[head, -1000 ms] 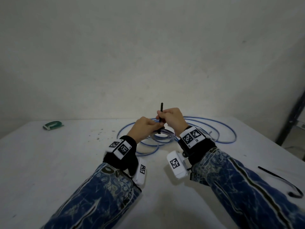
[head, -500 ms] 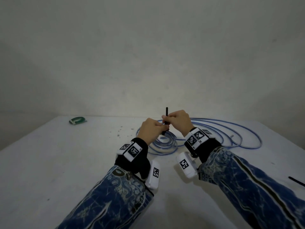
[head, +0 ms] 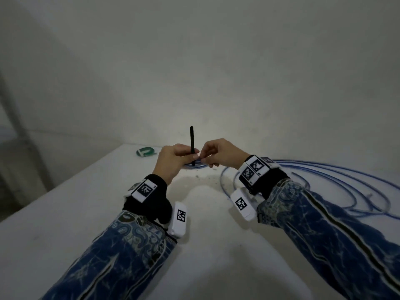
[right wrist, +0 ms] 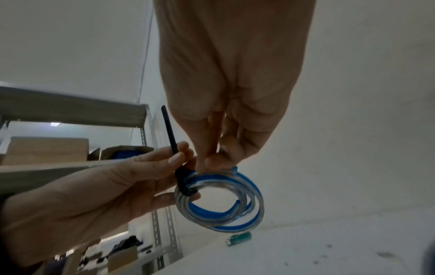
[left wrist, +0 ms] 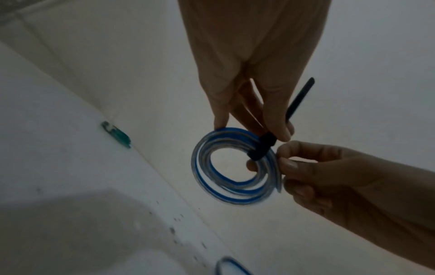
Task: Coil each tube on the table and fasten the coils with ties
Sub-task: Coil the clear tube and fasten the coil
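A small coil of clear-and-blue tube (left wrist: 204,186) hangs in the air between my hands, above the white table (head: 65,213). A black tie (left wrist: 261,147) is wrapped round the coil's strands, and its tail (head: 191,141) stands straight up. My left hand (head: 190,159) pinches the tie where it wraps the coil (right wrist: 223,219). From the other side my right hand (head: 205,159) pinches the coil beside the tie, with one fingertip inside the ring. In the head view the hands hide most of the coil (head: 194,166).
A long loose blue tube (head: 324,176) lies in wide loops on the table to the right, partly under my right forearm. A small green coil (head: 145,151) sits at the table's far edge. A metal shelf (right wrist: 70,111) with cardboard boxes stands off to the left.
Both hands have lifted the small tied coil up and to the left, away from the loose blue loops. The view has swung left, so the spare black tie at right is out of sight.
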